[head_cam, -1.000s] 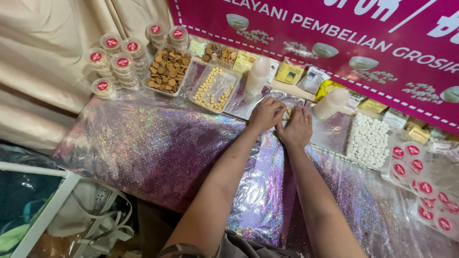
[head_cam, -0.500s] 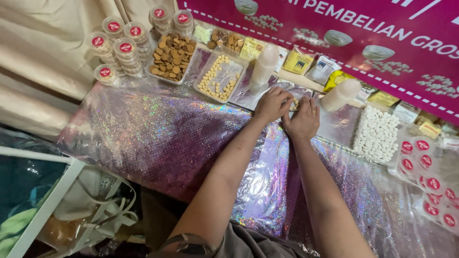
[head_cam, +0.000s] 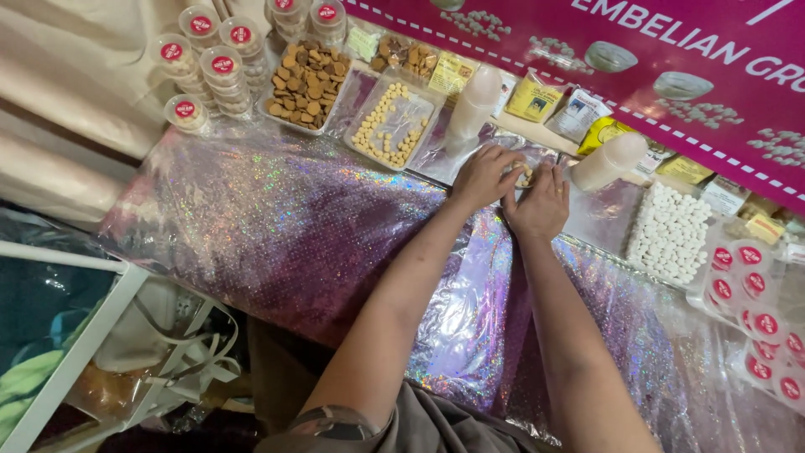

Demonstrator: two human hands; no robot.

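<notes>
Two hands of mine sit close together near the back of the desk (head_cam: 277, 226), and little has shifted over the last second apart from my view, which has drifted left and in closer; the hands themselves have stayed at the same spot.

Far left, stacked clear tubs with red lids (head_cam: 210, 67) stand by the beige curtain (head_cam: 75, 92). Next to them is a tray of brown round cookies (head_cam: 306, 81), then a clear tray with pale dough balls laid in a loop (head_cam: 387, 124), and just beyond it a white squeeze bottle (head_cam: 472, 102).

My left hand (head_cam: 484, 174) rests with its fingers curled over a small pale piece of dough (head_cam: 524, 174), which shows only as a sliver between the two hands. My right hand (head_cam: 539, 204) presses in from the other side, fingers bent and touching the same piece. Both sets of fingers look closed on it, though most of it is hidden, so I cannot tell its shape. As I judge it, the shaping has gone on without a break.

Right of my hands stands a second white bottle (head_cam: 610, 159), tilted, then a tray packed with white balls (head_cam: 671, 231), and at the far right more red-lidded tubs (head_cam: 755, 319) under the pink banner (head_cam: 671, 50).
</notes>
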